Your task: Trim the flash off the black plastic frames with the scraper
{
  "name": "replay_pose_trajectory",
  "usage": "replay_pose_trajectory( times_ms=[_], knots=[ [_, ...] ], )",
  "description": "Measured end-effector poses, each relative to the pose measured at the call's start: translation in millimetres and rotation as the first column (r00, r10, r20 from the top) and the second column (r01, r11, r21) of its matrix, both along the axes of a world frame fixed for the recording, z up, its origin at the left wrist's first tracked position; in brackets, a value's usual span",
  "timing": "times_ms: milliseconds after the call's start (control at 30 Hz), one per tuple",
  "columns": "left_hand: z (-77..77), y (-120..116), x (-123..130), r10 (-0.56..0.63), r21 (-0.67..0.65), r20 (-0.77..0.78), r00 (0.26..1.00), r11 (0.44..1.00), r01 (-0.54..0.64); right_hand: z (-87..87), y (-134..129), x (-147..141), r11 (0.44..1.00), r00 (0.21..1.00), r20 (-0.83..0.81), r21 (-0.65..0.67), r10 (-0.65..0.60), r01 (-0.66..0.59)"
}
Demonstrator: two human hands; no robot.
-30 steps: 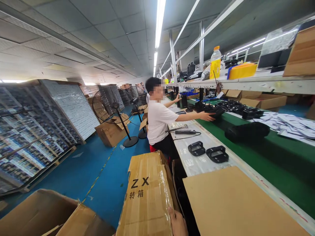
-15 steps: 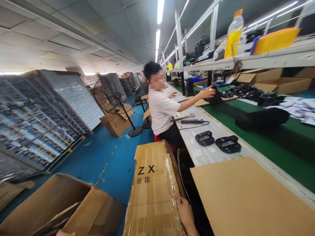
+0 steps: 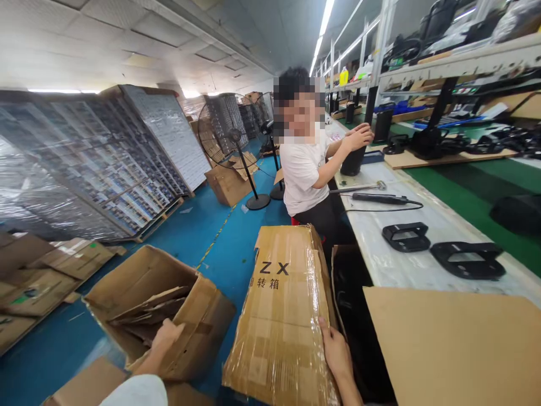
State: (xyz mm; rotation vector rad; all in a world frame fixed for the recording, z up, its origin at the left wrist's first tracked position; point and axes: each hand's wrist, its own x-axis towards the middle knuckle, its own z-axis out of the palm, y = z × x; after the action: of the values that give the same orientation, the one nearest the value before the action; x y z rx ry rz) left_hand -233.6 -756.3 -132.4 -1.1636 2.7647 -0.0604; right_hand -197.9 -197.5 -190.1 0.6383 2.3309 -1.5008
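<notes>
A taped brown carton (image 3: 281, 316) marked "ZX" stands in the lower centre. My right hand (image 3: 337, 351) holds its right edge, fingers against the tape and the palm partly hidden. To the left is an open carton (image 3: 203, 321) with folded cardboard pieces (image 3: 147, 310) inside. My left hand (image 3: 166, 338) is closed over the near rim of this open carton, with its fingertips not fully visible.
A person (image 3: 304, 169) in a white shirt sits ahead, both hands on a black object (image 3: 353, 160). On the right, a long bench (image 3: 380, 248) bears black brackets (image 3: 406, 237) and a cardboard sheet (image 3: 448, 344). Floor fans (image 3: 257, 201) and wrapped pallets stand at left.
The view has turned, shifting the scene. My left hand has come up into view at the open carton's rim. The person has drawn the black object in, now with both hands on it.
</notes>
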Motion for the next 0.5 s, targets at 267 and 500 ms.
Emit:
replay_pose_trajectory(
  times_ms=[267,500],
  knots=[
    [-44.0,84,37,-0.189,0.048,0.035,0.981,0.981,0.187,6.0,0,-1,0.998,0.999,0.034,0.048,0.032,-0.033],
    [-66.3,132,56,-0.408,0.026,0.069,0.911,0.913,0.407,8.9,1,-1,0.998,0.999,0.04,0.057,0.025,-0.027]
  ],
)
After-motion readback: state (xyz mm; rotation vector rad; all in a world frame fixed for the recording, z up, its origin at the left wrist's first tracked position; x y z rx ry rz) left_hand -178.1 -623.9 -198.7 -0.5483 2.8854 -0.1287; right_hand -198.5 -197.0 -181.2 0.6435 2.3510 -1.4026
